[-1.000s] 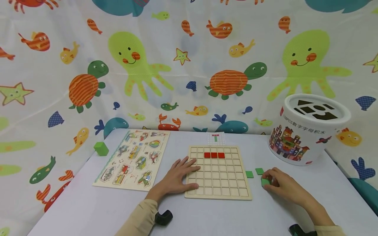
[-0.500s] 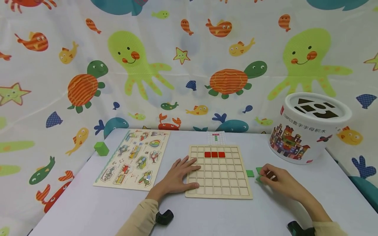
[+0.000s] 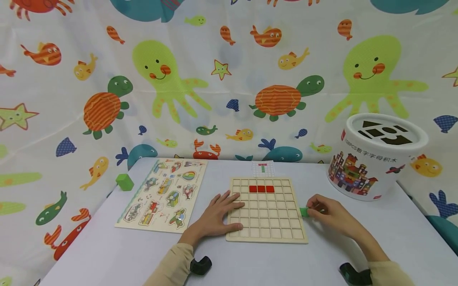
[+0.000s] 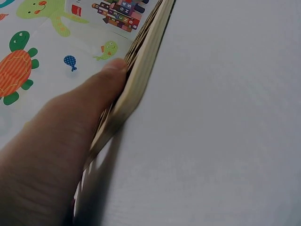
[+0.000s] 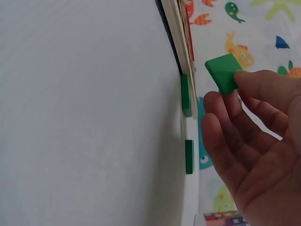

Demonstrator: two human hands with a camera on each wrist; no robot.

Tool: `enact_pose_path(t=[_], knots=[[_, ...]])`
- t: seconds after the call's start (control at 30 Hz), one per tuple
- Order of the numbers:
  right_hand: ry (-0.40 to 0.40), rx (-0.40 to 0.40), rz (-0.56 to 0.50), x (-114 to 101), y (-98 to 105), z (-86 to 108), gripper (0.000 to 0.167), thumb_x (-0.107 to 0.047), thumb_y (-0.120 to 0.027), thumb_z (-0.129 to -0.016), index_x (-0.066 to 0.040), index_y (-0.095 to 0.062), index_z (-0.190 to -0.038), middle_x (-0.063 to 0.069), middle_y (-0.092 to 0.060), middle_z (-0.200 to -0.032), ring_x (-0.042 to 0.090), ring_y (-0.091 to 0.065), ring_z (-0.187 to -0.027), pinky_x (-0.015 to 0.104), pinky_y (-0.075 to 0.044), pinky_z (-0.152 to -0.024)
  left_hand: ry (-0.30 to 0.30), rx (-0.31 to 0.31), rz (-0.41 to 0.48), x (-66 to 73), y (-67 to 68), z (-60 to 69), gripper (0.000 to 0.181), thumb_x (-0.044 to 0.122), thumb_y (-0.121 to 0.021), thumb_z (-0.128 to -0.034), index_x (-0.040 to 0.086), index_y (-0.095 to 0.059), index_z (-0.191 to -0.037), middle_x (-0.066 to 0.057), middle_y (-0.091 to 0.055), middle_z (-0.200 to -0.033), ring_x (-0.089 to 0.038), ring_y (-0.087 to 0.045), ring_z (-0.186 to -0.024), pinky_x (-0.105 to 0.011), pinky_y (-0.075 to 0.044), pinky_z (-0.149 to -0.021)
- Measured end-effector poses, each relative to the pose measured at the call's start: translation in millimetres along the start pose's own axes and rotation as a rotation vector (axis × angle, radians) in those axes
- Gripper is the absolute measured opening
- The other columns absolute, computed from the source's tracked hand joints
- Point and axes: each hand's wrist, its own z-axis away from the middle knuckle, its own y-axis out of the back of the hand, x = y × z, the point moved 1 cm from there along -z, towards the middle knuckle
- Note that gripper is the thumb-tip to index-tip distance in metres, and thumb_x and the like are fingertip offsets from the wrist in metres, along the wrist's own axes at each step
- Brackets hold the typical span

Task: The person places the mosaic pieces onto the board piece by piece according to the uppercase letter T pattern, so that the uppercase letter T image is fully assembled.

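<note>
My right hand is just right of the wooden grid board, above the table. Between thumb and fingertips it pinches a thin green square tile, plain in the right wrist view. Below it, one green tile lies against the board's edge and another green tile a little apart. In the head view the hand covers part of this group. My left hand rests with spread fingers on the board's left side; its thumb touches the rim. Three red tiles sit in a row in the grid's upper part.
Behind the board lies a small printed pattern card. A picture puzzle board is on the left, with a green cube past it at the table's edge. A white bucket with a slotted lid stands at the back right.
My right hand has lifted a green tile off the table and carried it left toward the board. My left hand stays on the board.
</note>
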Motion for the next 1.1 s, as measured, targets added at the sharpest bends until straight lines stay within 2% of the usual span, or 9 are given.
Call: enact_pose_path(t=[0.27, 0.6, 1.1], knots=[[0.009, 0.014, -0.021, -7, -7, -13.8, 0.016, -0.026, -0.063, -0.091, -0.014, -0.06, -0.1, -0.001, -0.065, -0.095, 0.008, -0.06, -0.084, 0.021, -0.051, -0.07, 0.012, -0.001, -0.011, -0.8, -0.8, 0.2, 0.064, 0.057, -0.061, -0.0825, 0.029, -0.048, -0.138, -0.001, -0.032, -0.154, -0.032, -0.019, -0.146, -0.057, -0.015, -0.115], [0.022, 0.022, -0.054, -19, -17, -31.1, 0.019, -0.026, -0.064, -0.091, -0.01, -0.06, -0.102, 0.003, -0.064, -0.094, 0.014, -0.059, -0.081, 0.021, -0.05, -0.065, 0.011, -0.013, -0.003, -1.3, 0.6, 0.0, 0.065, 0.058, -0.061, -0.0827, 0.029, -0.047, -0.139, -0.001, -0.031, -0.155, -0.032, -0.018, -0.146, -0.058, -0.015, -0.114], [0.038, 0.076, -0.062, -27, -34, -55.6, 0.018, -0.02, -0.065, -0.09, -0.008, -0.059, -0.102, 0.007, -0.064, -0.095, 0.014, -0.059, -0.076, 0.022, -0.05, -0.064, 0.014, -0.021, 0.004, 1.5, 2.0, 0.5, 0.065, 0.057, -0.061, -0.083, 0.028, -0.047, -0.139, -0.001, -0.031, -0.155, -0.032, -0.017, -0.146, -0.058, -0.014, -0.115]])
